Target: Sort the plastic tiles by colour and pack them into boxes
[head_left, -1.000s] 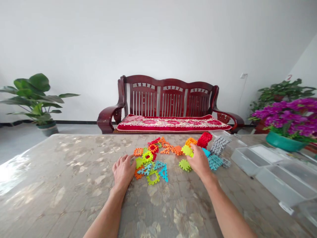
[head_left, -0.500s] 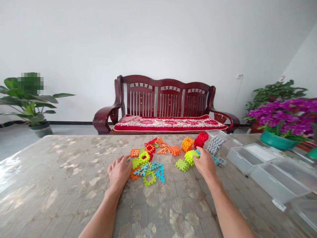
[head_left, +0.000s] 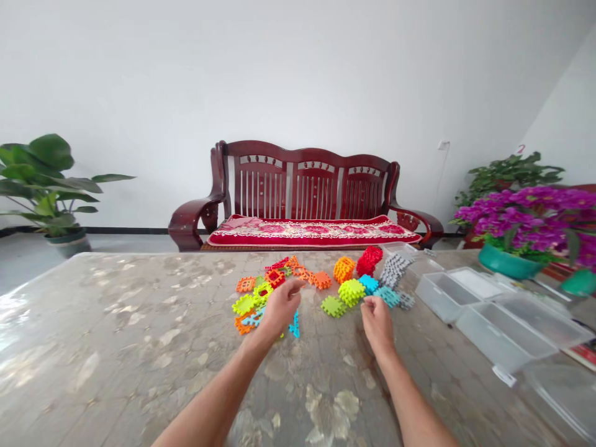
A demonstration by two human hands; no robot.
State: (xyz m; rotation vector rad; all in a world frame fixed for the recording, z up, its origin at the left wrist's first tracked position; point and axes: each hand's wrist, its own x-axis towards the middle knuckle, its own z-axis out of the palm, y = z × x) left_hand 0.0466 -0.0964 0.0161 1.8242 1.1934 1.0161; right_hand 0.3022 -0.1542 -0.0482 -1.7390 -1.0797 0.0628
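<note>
My left hand (head_left: 280, 305) hovers over a loose pile of toothed plastic building tiles, index finger stretched toward the orange tiles (head_left: 302, 273); I see nothing in it. It partly covers blue triangular tiles (head_left: 294, 325). Left of it lie lime tiles (head_left: 243, 304) and orange frame tiles (head_left: 245, 284). My right hand (head_left: 378, 323) is closed, fingers curled, just right of a stack of lime tiles (head_left: 351, 292); anything inside it is hidden. Beyond it are blue tiles (head_left: 369, 284), teal tiles (head_left: 387, 296), and orange (head_left: 344, 269), red (head_left: 369, 261) and grey (head_left: 395, 269) stacks.
Clear plastic compartment boxes (head_left: 500, 332) stand at the right on the patterned tablecloth (head_left: 139, 347). Behind them is a teal pot (head_left: 510, 262) of purple flowers. A wooden bench (head_left: 307, 186) stands past the far table edge, a potted plant (head_left: 65, 239) on the left.
My left hand has moved right, from the pile's left side to over its right part. My right hand has drawn back slightly from the lime stack, its fingers now more curled.
</note>
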